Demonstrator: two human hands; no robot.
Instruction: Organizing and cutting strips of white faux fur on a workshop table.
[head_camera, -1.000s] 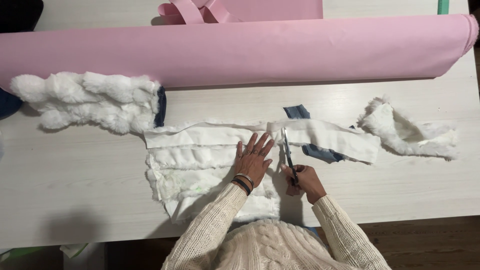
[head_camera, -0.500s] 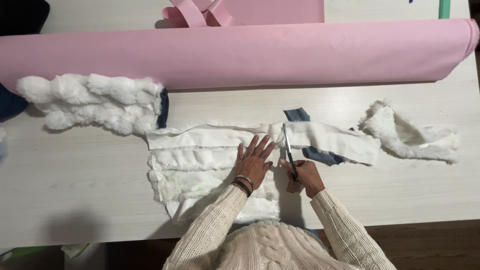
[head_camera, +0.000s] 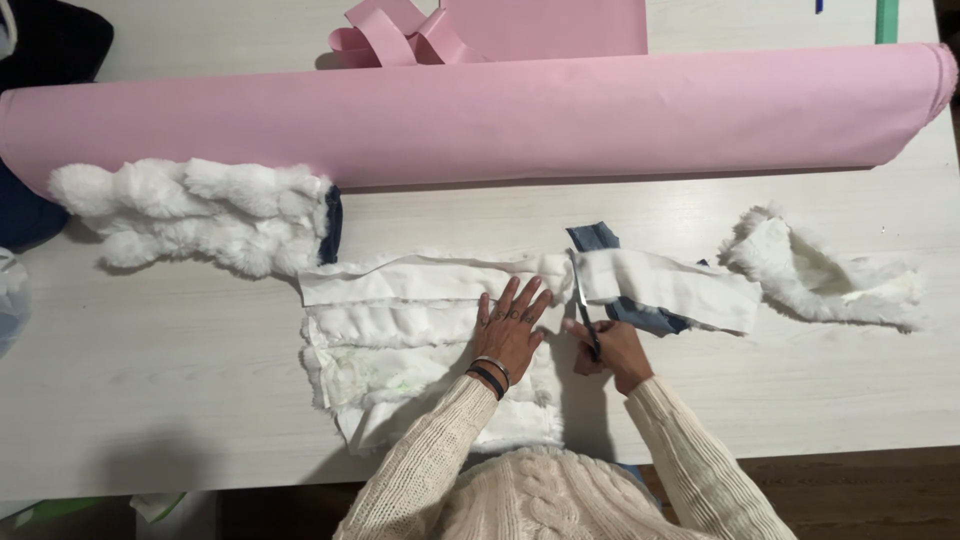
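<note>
Table (head_camera: 150, 400) first, pale wood-look top that fills pretty much the whole view. Biggest thing on it is a fat pink fabric roll (head_camera: 480, 125) lying across the far side from edge to edge, with a flat pink sheet (head_camera: 560, 25) and some curled pink strips (head_camera: 385, 35) just behind it. In front of the roll on the left sits a fluffy white fur bundle (head_camera: 190, 215) with a dark blue edge showing at its right end. Middle of the table is the white fur panel (head_camera: 410, 350), lying backing side up and flat, with a long band of it running off to the right over a blue denim piece (head_camera: 595, 238). Further right, well apart, there's a loose white fur scrap (head_camera: 820, 280). Left hand (head_camera: 512, 325) is spread flat with the fingers open, pressing the panel down, dark bands on the wrist. Right hand (head_camera: 610, 350) is closed around the handles of the scissors (head_camera: 583, 305), whose blades point away from the person and sit right in the band just beside the left fingertips. Both sleeves are cream cable knit
</note>
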